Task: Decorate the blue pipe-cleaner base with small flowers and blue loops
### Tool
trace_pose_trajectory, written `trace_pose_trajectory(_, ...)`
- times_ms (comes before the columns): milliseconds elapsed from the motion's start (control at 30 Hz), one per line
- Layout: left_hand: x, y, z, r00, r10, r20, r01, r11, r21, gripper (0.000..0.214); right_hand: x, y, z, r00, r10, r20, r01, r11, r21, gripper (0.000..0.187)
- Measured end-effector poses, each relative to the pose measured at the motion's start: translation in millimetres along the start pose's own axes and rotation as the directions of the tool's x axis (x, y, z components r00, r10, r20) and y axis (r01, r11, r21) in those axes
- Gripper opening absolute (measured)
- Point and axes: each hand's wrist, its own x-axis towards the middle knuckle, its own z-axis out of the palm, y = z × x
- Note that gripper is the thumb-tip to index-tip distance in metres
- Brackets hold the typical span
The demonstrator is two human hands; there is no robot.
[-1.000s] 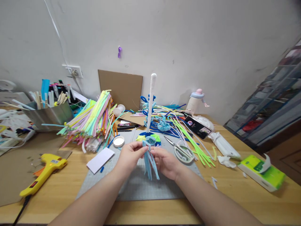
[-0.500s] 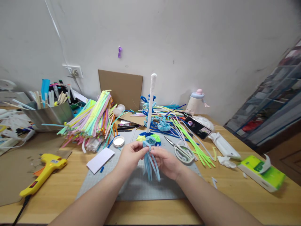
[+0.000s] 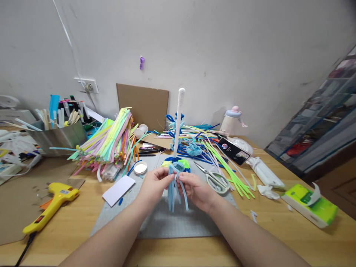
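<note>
Over the grey cutting mat (image 3: 155, 226), my left hand (image 3: 155, 183) pinches light blue pipe cleaners (image 3: 172, 198) near their bent top, and their loose ends hang down. My right hand (image 3: 198, 191) has its fingers closed on the right-hand strands of the same bunch. Just behind my fingers stands a white wrapped rod (image 3: 178, 122) on a base with blue and yellow-green fuzzy pieces (image 3: 184, 163). Dark blue loops (image 3: 170, 118) show behind the rod. Scissors (image 3: 217, 180) lie right of my right hand.
A yellow glue gun (image 3: 51, 205) lies at the left, near a large pipe-cleaner bundle (image 3: 111, 141) and a metal bin (image 3: 59, 137). A white card (image 3: 118, 190) and round lid (image 3: 140, 168) are left of my hands. Green pipe cleaners (image 3: 230, 170), a phone (image 3: 234, 150) and a tissue pack (image 3: 310, 205) lie right.
The hanging light blue strands have spread apart: one on the right now stands away from the rest, beside my right fingers. Both hands stay in nearly the same place.
</note>
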Motion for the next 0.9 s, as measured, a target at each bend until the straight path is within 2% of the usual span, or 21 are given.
trace_pose_trajectory(267, -2.6, 2.2, 3.2, 0.996, -0.043, 0.081, 0.046, 0.998, -0.034, 0.021, 0.4, 5.3, 0.8, 0.998, 0.028, 0.062, -0.026, 0.999, -0.034, 0.02)
trace_pose_trajectory(500, -0.8, 0.9, 1.7, 0.997, -0.048, 0.065, 0.047, 0.999, 0.011, 0.021, 0.2, 6.9, 0.1, 0.997, 0.039, 0.064, -0.039, 0.999, -0.009, 0.016)
trace_pose_trajectory(700, 0.8, -2.1, -4.0, 0.998, 0.064, -0.001, -0.063, 0.989, 0.131, 0.018, 2.3, 2.2, -0.4, 0.996, -0.04, -0.083, 0.039, 0.999, -0.019, 0.013)
trace_pose_trajectory(900, 0.2, -1.2, -2.5, 0.995, 0.016, 0.099, -0.022, 0.998, 0.06, 0.019, 0.5, 1.2, 1.5, 0.998, -0.004, 0.067, 0.007, 0.999, -0.042, 0.015)
